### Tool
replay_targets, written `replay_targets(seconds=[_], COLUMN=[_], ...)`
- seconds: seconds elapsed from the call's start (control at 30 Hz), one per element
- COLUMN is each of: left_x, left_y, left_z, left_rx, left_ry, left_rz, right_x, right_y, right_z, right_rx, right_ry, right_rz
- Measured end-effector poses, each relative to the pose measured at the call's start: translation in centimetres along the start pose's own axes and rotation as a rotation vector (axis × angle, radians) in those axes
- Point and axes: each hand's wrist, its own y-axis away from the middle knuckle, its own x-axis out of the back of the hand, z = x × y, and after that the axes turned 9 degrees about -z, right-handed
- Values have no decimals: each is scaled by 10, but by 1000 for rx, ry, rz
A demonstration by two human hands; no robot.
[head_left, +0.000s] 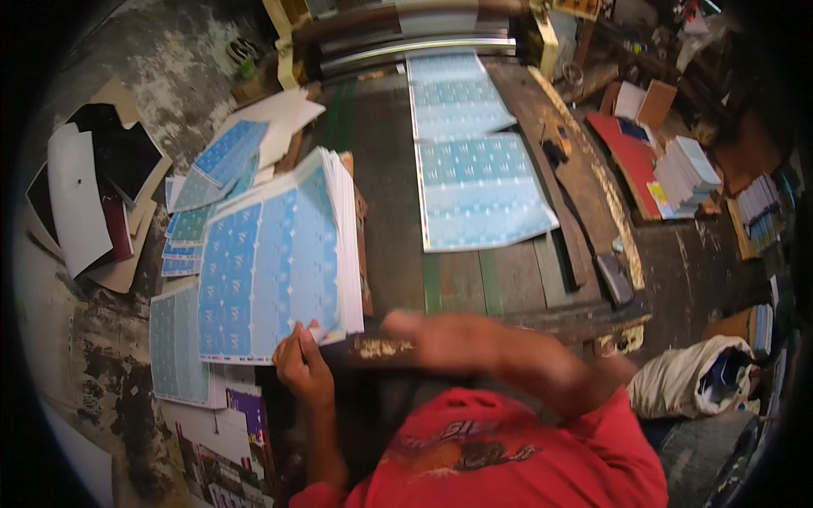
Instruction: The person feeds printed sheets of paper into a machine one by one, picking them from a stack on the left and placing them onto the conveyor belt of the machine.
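A thick stack of blue printed sheets (271,254) stands left of the wooden machine bed (385,220). My left hand (303,364) is closed at the near right corner of the stack, pinching the corner of a printed sheet, which curls up slightly there. My right hand (415,330) is smeared by motion over the bed's near edge, just right of the stack; its fingers cannot be made out. Two light blue printed sheets, a nearer one (483,190) and a farther one (453,97), lie on the bed, the farther reaching toward a metal roller (419,49).
A dark wooden bar (555,212) runs along the bed's right side. More printed sheets (179,343) lie around the stack. Card and black sheets (97,182) rest on the floor at left. Paper bundles (686,173) stand on a red board, and a whitish sack (694,377) sits at right.
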Motion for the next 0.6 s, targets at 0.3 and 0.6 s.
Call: replay_targets(seconds=[0.3,0.6], left_x=[23,34], left_y=[-3,-2], left_z=[45,84], left_rx=[-115,-439], left_ry=[-40,138], left_rz=[-207,-433], right_x=[-59,39], right_y=[-8,73], right_z=[-40,78], right_rx=[187,-563], right_ry=[-33,-98], right_rz=[-428,361])
